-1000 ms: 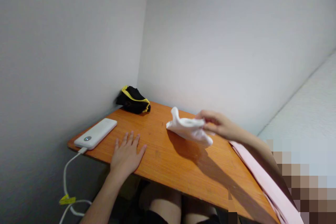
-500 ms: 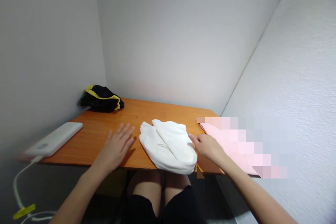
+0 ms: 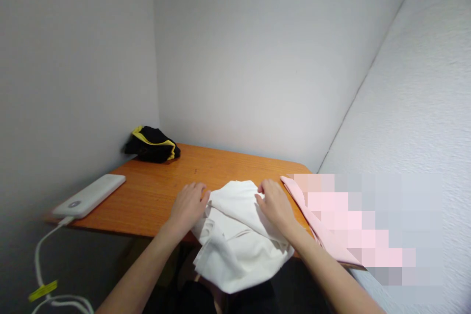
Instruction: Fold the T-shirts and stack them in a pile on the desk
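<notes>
A crumpled white cloth (image 3: 243,245) lies over the near edge of the table, its lower folds hanging above my lap. My left hand (image 3: 190,205) is at the cloth's upper left edge, with fingers curled and the thumb against the fabric. Across from it, my right hand (image 3: 274,201) holds the upper right edge between bent fingers and thumb. Both fingertips are partly hidden by the hands and the folds.
A white power bank (image 3: 91,195) with a cable (image 3: 39,255) lies at the table's left edge. A black and yellow cloth bundle (image 3: 152,144) sits at the back left corner. Pink fabric (image 3: 324,235) lies on the right, partly pixelated. Walls border the wooden table (image 3: 221,163).
My hands have come to the white cloth's two sides; the left one moved right to reach it. The cloth has shifted nearer and its lower part now droops further over the edge.
</notes>
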A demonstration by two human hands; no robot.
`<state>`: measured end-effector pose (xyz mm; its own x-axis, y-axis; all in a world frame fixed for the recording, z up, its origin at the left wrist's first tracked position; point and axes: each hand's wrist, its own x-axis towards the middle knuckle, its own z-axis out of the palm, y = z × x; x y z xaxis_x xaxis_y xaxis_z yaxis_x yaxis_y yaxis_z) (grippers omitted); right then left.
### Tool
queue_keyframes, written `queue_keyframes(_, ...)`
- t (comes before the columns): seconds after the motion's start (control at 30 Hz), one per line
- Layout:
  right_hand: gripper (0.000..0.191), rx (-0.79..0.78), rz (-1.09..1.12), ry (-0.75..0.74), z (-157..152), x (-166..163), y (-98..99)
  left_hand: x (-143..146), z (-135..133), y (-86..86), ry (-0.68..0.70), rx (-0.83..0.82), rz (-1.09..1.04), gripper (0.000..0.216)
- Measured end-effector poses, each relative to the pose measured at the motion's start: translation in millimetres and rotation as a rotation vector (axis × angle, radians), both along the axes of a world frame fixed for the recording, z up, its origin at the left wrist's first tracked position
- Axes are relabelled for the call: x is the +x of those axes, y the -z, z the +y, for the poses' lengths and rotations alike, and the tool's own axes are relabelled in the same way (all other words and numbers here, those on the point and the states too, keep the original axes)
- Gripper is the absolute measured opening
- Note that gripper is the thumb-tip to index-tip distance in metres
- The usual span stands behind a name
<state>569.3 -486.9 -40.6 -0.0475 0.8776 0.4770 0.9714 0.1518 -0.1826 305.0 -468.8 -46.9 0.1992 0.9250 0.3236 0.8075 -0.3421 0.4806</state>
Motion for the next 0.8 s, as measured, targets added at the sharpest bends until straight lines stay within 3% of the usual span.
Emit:
queue_keyframes(0.1, 0.026, -0.183, 0.084, -0.100, 0, -36, -6.8, 11, 18, 14.6, 0.018, -0.100, 0.017, 0.022)
queue_keyframes(0.27, 0.066, -0.492, 0.200, -0.072, 9, -70, -1.6, 29, -6, 32.9, 0.168, -0.106, -0.110, 0.021)
queue_keyframes(0.33, 0.065, -0.539, 0.216, -0.081, 10, -70, 1.4, 28, -17, 36.4, 0.318, -0.156, -0.311, 0.030)
queue_keyframes(0.43, 0.046, -0.601, 0.341, -0.150, 9, -60, 6.9, 23, -22, 38.2, 0.465, -0.331, -0.615, 0.030)
queue_keyframes(0.53, 0.031, -0.631, 0.632, -0.262, 2, -50, 17.0, 23, -18, 39.3, 0.409, -0.396, -0.679, 0.040)
queue_keyframes(0.63, 0.028, -0.541, 0.871, -0.401, -10, -46, 27.6, 31, -16, 40.6, 0.351, -0.392, -0.703, 0.041)
queue_keyframes(0.8, 0.033, -0.372, 0.975, -0.457, -40, -54, 27.3, 46, -33, 30.4, 0.308, -0.228, -0.554, 0.035)
